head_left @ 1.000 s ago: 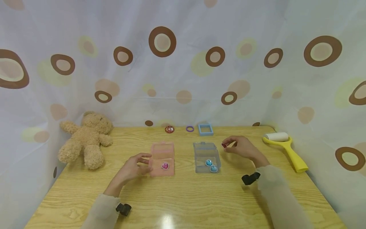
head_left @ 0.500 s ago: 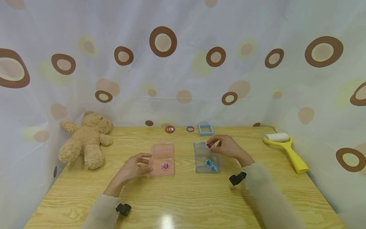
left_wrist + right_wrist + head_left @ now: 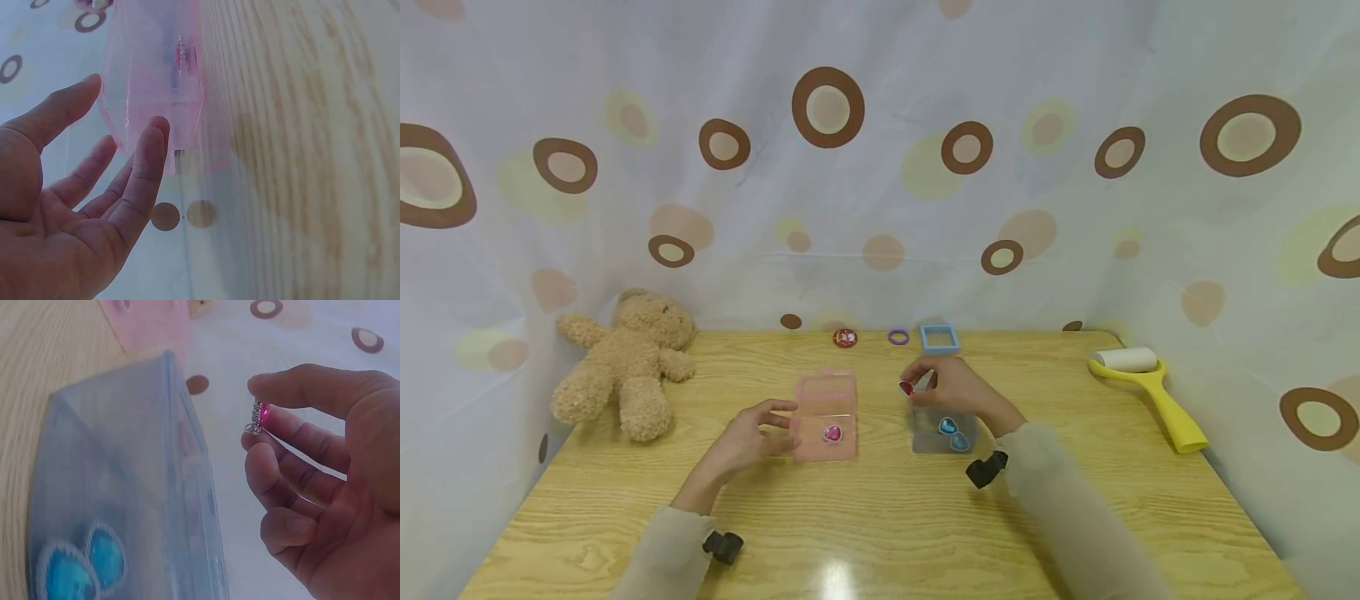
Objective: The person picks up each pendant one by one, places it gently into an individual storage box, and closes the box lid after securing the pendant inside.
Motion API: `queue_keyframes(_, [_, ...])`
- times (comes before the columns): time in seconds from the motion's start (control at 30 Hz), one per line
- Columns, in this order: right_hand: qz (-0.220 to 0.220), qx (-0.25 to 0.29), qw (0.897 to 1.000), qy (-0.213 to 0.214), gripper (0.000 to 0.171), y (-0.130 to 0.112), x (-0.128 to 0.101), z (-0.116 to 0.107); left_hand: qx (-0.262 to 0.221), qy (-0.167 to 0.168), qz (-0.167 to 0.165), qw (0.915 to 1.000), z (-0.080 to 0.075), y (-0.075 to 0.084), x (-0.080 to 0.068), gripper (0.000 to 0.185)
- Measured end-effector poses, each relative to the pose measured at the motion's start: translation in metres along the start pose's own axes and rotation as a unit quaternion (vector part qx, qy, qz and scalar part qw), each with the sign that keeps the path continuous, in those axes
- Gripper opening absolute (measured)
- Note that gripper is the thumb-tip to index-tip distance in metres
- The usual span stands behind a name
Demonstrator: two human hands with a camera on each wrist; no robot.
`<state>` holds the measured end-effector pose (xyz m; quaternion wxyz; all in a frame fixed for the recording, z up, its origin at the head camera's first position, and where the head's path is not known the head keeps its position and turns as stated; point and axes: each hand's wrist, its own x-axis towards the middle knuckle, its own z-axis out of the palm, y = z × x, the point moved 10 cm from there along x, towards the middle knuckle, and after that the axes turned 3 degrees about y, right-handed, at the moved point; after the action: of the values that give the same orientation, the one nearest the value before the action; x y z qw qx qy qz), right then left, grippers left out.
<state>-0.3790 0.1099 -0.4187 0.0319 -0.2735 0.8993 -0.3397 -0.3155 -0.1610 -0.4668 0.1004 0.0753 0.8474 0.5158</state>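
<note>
**Red gem carried leftward over the blue box**

From my remote seat I saw that the right hand (image 3: 958,387) had travelled across the table (image 3: 880,517) since a second before: it had started well to the 3 o'clock side of the blue box (image 3: 942,417) and now hung over the box's far end, toward 12 o'clock. The red gem (image 3: 906,387) had come with it, pinched between thumb and forefinger, and sat just past the box's left wall, in the gap between the two boxes. The left hand (image 3: 752,437) had not shifted; its fingers lay straight and relaxed, tips touching the 9 o'clock side of the pink box (image 3: 826,417), grasping nothing.

In the right wrist view the red gem (image 3: 259,417) showed edge-on, its long axis running roughly 12 to 6 o'clock, with a small metal loop at its lower end. The right grip was clenched on it; the other fingers (image 3: 281,481) curled below.

Both boxes stood open with their long axes running 12 to 6 o'clock. A pink gem (image 3: 832,433) lay in the pink box, two blue gems (image 3: 953,433) in the blue one's near half.

A teddy bear (image 3: 625,362) sat at 9 o'clock, a yellow lint roller (image 3: 1150,387) at 3 o'clock.
</note>
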Motion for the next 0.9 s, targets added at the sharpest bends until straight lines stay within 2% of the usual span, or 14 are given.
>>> queue_keyframes(0.37, [0.004, 0.018, 0.999, -0.032, 0.024, -0.028, 0.013, 0.032, -0.002, -0.002, 0.003, 1.0, -0.001, 0.003, 0.001, 0.057])
queue_keyframes(0.73, [-0.025, 0.006, 0.998, -0.063, 0.021, -0.059, 0.027, 0.066, -0.002, -0.003, 0.006, 1.0, 0.0, 0.002, 0.0, 0.058])
queue_keyframes(0.9, [-0.031, 0.002, 0.997, -0.074, 0.02, -0.066, 0.033, 0.08, -0.023, -0.005, -0.002, 0.9997, 0.002, 0.0, 0.0, 0.058])
